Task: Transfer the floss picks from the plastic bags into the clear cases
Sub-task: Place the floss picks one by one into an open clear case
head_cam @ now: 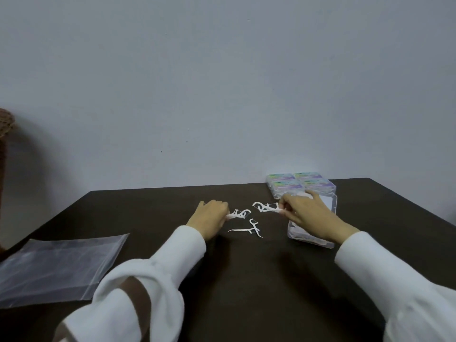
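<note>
At lower left, a plastic bag [56, 265] lies flat on the counter [246, 280], apparently emptied. Mid-frame, two loose floss picks [248, 229] lie between the hands, not yet cased. The left hand [212, 218] pinches a few picks [239, 214]; the right hand [306, 214] pinches another small bunch [266, 207] above an open clear case [329, 206] already holding some. Farther back, four closed cases [301, 185] look filled, so the job seems nearly done.

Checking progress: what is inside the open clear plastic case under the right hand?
White floss picks show through the open clear plastic case at its near end. The right hand covers the middle, so their number cannot be told.
</note>
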`<state>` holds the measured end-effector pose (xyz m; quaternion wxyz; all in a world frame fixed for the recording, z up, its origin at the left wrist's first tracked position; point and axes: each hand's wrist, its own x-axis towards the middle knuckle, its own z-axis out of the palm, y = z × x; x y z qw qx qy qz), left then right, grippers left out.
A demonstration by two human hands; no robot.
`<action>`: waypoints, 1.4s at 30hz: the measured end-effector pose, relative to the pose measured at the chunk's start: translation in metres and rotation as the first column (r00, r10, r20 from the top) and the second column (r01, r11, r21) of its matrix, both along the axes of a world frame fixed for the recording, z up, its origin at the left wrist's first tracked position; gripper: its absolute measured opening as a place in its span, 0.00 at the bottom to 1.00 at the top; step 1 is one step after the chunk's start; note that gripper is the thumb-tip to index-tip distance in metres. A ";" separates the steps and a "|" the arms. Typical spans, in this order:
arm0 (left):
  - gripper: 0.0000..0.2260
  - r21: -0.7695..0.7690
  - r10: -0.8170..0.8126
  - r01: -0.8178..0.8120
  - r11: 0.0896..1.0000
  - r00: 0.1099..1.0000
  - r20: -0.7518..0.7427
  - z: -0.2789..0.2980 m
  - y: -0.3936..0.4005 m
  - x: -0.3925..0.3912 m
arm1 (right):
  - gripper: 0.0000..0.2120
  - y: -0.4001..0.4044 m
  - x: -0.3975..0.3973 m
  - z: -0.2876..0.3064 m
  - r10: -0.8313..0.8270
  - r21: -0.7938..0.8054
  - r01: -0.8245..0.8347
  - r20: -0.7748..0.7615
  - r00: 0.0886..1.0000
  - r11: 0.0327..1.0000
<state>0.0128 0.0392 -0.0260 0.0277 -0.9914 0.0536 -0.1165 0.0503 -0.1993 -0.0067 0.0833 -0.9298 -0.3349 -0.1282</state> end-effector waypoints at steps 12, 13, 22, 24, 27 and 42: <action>0.07 -0.114 -0.239 0.255 0.960 0.961 0.138 0.012 -0.087 0.027 | 0.05 -0.065 0.011 -0.009 -0.258 -0.026 0.259 0.026 0.966 0.966; 0.07 -0.112 -0.255 0.271 0.956 0.957 0.138 0.011 -0.096 0.030 | 0.06 -0.066 0.011 -0.011 -0.251 -0.014 0.252 0.019 0.968 0.968; 0.09 -0.091 -0.331 0.337 0.937 0.940 0.082 0.004 -0.136 0.046 | 0.10 -0.087 0.024 -0.017 -0.182 0.221 0.192 -0.065 0.981 0.956; 0.10 -0.093 -0.343 0.349 0.933 0.937 0.072 0.001 -0.140 0.049 | 0.10 -0.093 0.025 -0.016 -0.128 0.263 0.170 -0.170 0.977 0.950; 0.09 -0.131 -0.362 0.370 0.920 0.929 0.081 -0.001 -0.144 0.051 | 0.07 -0.098 0.025 -0.018 -0.079 0.273 0.138 -0.218 0.973 0.952; 0.11 -0.791 -0.295 0.281 0.543 0.946 0.133 -0.008 -0.121 0.048 | 0.06 -0.095 0.022 -0.023 -0.087 0.402 0.167 -0.210 0.974 0.900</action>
